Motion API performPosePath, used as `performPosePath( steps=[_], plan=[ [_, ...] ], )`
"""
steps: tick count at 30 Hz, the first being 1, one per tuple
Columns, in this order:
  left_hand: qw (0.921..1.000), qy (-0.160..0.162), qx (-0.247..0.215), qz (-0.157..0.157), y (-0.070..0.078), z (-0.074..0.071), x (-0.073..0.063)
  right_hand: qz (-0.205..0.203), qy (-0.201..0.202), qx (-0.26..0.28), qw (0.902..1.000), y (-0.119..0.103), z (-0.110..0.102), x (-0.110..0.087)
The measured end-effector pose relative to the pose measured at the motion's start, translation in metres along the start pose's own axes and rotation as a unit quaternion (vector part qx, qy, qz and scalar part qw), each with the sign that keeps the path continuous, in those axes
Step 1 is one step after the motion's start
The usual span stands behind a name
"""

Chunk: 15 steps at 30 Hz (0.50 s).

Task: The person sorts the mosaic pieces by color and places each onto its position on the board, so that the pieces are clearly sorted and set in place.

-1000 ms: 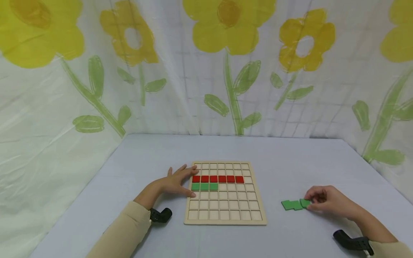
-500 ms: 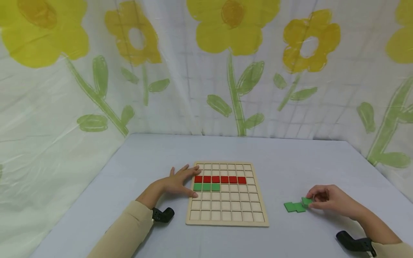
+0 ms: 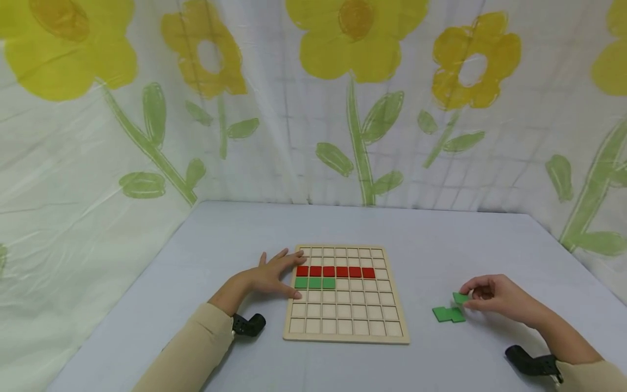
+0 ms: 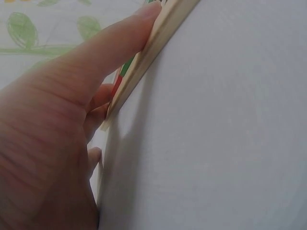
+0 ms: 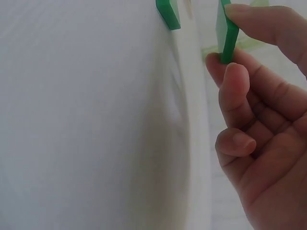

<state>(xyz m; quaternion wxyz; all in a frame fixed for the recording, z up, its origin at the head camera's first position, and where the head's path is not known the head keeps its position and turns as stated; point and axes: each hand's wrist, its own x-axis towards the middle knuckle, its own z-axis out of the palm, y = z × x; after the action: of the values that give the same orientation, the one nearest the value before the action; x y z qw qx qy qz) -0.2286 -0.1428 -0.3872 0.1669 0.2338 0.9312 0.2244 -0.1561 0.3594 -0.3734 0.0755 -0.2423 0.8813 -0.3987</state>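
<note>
Between the thumb and fingertips of my right hand [image 3: 506, 302] a thin green square tile [image 3: 460, 298] is pinched. The right wrist view shows this green tile [image 5: 229, 38] edge-on, raised off the table. Just below it in the head view, two more green tiles [image 3: 442, 314] lie on the table, touching or overlapping. My left hand [image 3: 268, 279] rests with spread fingers on the left edge of a wooden grid board [image 3: 345, 341]. One row of the board has several red tiles [image 3: 329, 271] from the left; the row below has three green tiles [image 3: 315, 283].
A white-covered table [image 3: 235, 223] carries the board in its middle. Behind it hangs a white curtain [image 3: 274, 125] with painted yellow flowers. Black wrist devices [image 3: 249, 325] sit at both wrists, below beige sleeves [image 3: 188, 348].
My right hand has lifted the green tile up and away from the other two loose tiles. My left hand stays at the board's edge. The head view has shifted slightly.
</note>
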Motion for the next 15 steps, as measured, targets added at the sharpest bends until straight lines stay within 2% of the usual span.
performPosePath(
  steps=[8, 15],
  plan=[
    [1.0000, -0.001, -0.002, 0.002, 0.000, 0.000, -0.001, -0.023, -0.005, -0.015, 0.9996, -0.008, 0.002, 0.019],
    [1.0000, -0.003, -0.001, 0.001, 0.000, -0.001, 0.000, -0.036, -0.012, -0.016, 0.9991, -0.023, 0.008, 0.041]
  ],
)
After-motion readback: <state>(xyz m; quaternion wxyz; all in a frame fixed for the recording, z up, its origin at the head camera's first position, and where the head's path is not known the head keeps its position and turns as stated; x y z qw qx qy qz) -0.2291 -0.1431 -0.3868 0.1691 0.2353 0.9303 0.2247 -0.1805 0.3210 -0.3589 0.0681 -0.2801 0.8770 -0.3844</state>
